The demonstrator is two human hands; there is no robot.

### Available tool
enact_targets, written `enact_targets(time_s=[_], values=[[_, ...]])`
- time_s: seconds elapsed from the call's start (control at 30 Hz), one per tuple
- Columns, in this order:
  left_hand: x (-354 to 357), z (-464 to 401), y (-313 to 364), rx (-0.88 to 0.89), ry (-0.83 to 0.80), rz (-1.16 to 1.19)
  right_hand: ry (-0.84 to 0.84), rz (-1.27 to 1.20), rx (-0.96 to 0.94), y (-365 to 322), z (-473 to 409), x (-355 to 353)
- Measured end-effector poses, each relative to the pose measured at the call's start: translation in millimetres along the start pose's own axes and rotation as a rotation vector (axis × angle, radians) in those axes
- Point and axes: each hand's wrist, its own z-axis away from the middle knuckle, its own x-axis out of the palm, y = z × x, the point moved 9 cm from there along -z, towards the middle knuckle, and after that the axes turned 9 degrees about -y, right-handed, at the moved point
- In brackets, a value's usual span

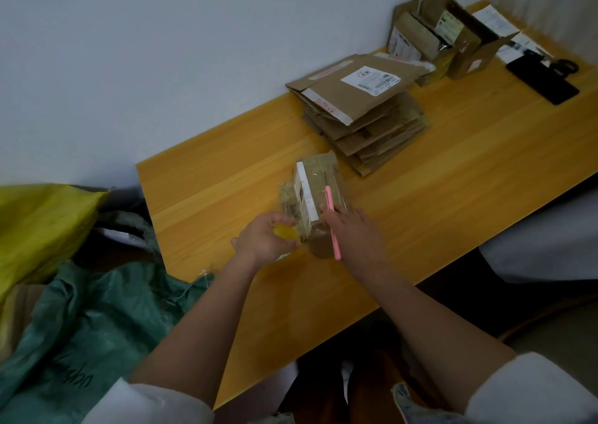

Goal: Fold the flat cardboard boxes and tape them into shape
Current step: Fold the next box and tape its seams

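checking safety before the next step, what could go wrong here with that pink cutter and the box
The right hand holds the pink cutter on the small box close to the left hand gripping the yellow tape roll; a slip might nick fingers. The box sits near the table corner and could slide off.

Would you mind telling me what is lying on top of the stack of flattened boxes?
A flat brown mailer with a white shipping label lies on top of the stack of flattened boxes. It covers the faces of the boxes below; only their edges show.
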Motion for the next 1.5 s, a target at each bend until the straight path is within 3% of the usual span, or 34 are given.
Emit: enact_targets(time_s=[0.1,0.2,0.4,0.6,0.87,1.17,1.37,1.5], values=[[3.3,-5.3,-0.4,-0.003,-0.013,0.182,-0.023,0.094,-0.004,10.3,-3.0,-9.3],[5.4,-10.0,5.8,-0.038,-0.016,0.169,-0.012,0.1,-0.02,17.4,-4.4,-10.2],[3.7,-16.8,-4.1,-0.014,-0.006,0.165,0.036,-0.252,-0.188,22.1,7.5,-6.1],[3.8,-22.9,-4.3,-0.019,-0.016,0.111,0.457,-0.463,-0.149,14.2,49.7,-19.8],[-6.9,-20.0,-9.0,-0.013,0.077,0.204,0.645,-0.416,-0.252,-20.2,63.5,-1.2],[-7.5,-16.4,-10.7,-0.071,0.127,0.254,0.514,-0.278,-0.307,-34.7,50.6,9.2],[-6.5,-12.7,-5.0,-0.108,0.137,0.182,0.348,-0.166,-0.2,-17.8,39.8,40.1],[-6.4,-11.0,-3.5,-0.104,0.136,0.17,0.447,-0.166,-0.314,-28.7,62.2,21.5]])
